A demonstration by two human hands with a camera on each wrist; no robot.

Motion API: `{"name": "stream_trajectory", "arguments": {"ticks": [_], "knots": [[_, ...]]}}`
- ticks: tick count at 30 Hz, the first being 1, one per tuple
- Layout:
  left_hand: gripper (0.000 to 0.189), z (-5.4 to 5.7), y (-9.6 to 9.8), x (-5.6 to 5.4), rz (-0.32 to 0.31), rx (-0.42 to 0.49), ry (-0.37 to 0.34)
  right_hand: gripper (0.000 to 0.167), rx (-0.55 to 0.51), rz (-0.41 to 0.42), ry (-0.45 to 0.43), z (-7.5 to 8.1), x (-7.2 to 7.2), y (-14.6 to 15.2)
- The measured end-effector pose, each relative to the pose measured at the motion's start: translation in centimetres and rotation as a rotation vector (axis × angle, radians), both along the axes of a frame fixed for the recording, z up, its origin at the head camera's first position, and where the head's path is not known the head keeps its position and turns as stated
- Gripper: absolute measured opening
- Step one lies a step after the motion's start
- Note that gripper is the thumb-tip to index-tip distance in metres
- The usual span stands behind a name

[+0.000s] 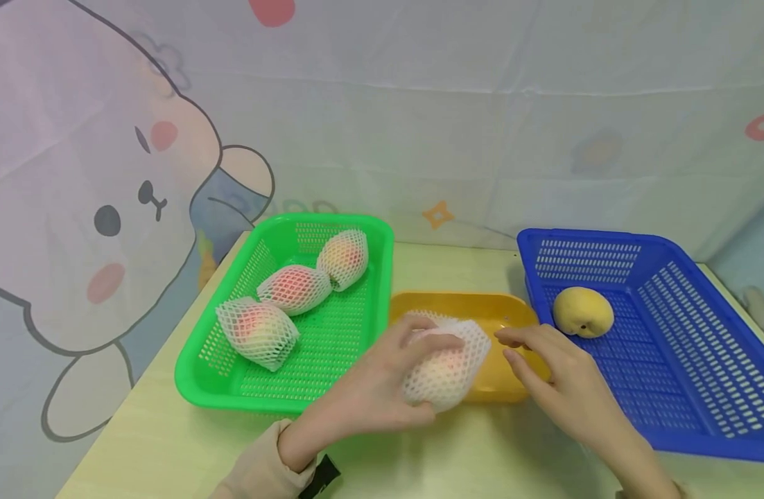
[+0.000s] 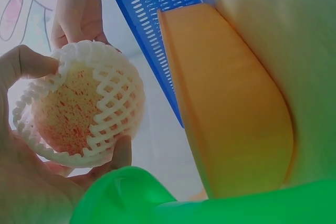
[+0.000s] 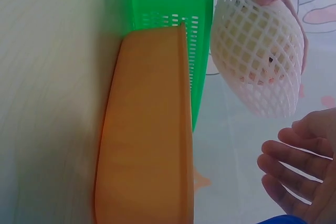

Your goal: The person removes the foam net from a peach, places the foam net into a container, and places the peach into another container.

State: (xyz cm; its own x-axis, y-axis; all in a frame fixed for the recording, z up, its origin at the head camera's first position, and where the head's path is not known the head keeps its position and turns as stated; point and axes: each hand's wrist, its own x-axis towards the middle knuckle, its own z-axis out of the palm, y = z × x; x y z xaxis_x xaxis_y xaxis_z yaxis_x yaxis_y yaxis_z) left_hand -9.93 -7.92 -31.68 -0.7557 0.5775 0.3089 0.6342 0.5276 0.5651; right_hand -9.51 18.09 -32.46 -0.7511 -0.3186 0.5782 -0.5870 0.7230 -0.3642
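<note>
A peach in a white foam net sleeve [image 1: 447, 371] is gripped by my left hand [image 1: 382, 378] above the orange bin. The left wrist view shows the thumb and fingers around the netted peach [image 2: 68, 108], its speckled skin bare at the sleeve's open end. My right hand [image 1: 566, 381] is held just right of the peach, apart from it, with nothing in its fingers. In the right wrist view the right hand's fingers [image 3: 294, 169] are loosely extended below the sleeve's tip.
On the left, a green basket [image 1: 188, 374] holds three netted peaches [image 1: 294, 287]. The blue basket [image 1: 706, 443] at right contains one bare yellow peach [image 1: 583, 312]. Between them sits the orange bin [image 1: 500, 395]. A printed cloth [image 1: 457, 138] hangs behind the table.
</note>
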Motion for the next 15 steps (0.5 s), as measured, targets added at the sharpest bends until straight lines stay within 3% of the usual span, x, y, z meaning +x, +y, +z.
{"name": "stream_trajectory", "arguments": {"ticks": [15], "knots": [[0.074,-0.08,0.06,0.11,-0.073,-0.023,-0.006,0.029,0.021,0.022,0.045,-0.32,-0.22,0.13]]}}
